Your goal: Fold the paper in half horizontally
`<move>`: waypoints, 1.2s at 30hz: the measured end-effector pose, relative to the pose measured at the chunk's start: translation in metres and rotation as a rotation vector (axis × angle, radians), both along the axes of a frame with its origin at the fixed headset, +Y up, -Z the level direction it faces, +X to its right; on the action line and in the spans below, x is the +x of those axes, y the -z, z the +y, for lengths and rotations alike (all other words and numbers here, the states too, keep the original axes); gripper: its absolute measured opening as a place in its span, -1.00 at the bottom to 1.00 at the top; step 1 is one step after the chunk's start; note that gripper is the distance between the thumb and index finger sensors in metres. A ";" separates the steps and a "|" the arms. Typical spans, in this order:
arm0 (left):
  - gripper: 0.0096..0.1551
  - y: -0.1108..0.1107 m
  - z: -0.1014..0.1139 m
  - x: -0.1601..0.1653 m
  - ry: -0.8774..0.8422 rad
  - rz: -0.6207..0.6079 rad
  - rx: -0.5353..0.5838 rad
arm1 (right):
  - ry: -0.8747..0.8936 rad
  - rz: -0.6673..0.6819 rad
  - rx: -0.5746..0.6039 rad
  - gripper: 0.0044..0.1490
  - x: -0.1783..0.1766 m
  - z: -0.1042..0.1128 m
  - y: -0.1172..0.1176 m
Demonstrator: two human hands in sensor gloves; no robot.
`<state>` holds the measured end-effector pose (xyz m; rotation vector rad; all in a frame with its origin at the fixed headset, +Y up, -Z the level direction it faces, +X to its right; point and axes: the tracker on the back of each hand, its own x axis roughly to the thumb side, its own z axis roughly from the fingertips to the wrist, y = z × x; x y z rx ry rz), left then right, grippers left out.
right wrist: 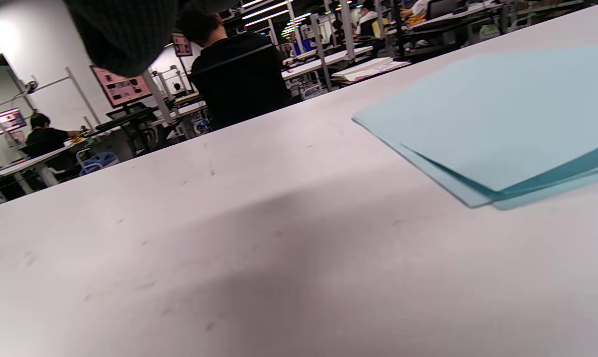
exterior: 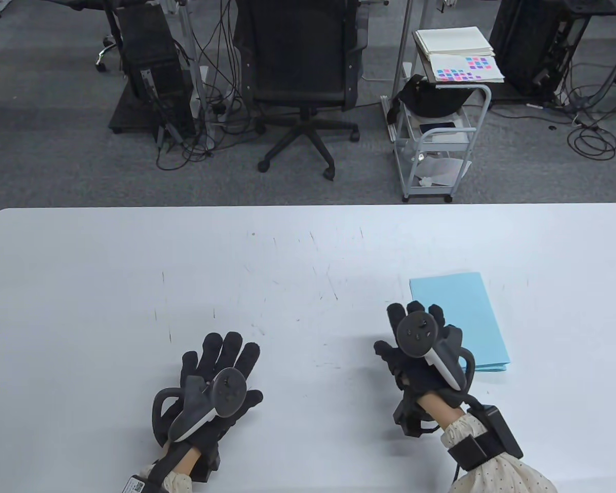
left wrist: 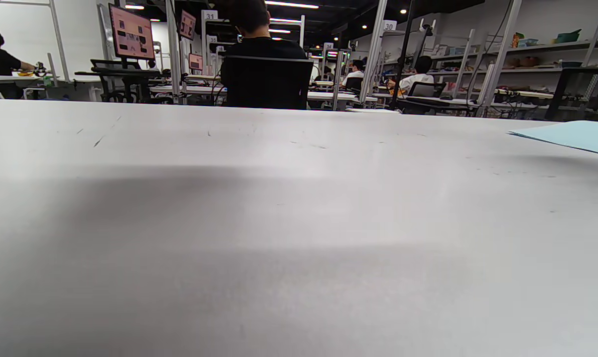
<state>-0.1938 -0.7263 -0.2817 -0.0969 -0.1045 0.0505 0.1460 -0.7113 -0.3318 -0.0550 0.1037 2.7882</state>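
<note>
Across the white table (exterior: pixel 133 267) the light-blue paper (exterior: pixel 462 313) lies already doubled just beside the right hand (exterior: pixel 421 354), whose grip cannot be judged, while the left hand (exterior: pixel 215 390), well apart, rests flat with fingers spread; thin and floppy, the sheet is probably best lifted by its loose edges.

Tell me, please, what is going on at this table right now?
A person in sensor gloves is working on a paper-folding job. The light blue paper lies on the white table, apparently already folded: the right wrist view shows layered edges. The right hand sits at the paper's left edge, possibly touching it. The left hand rests flat on the table, fingers spread, holding nothing.
</note>
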 end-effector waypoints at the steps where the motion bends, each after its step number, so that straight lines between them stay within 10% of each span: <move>1: -0.02 0.000 0.000 0.000 0.003 0.000 -0.001 | -0.009 0.015 0.006 -0.01 -0.003 -0.002 -0.003; 36: -0.02 0.006 -0.013 -0.015 0.040 0.024 -0.014 | -0.212 0.195 0.015 -0.01 -0.011 -0.042 -0.033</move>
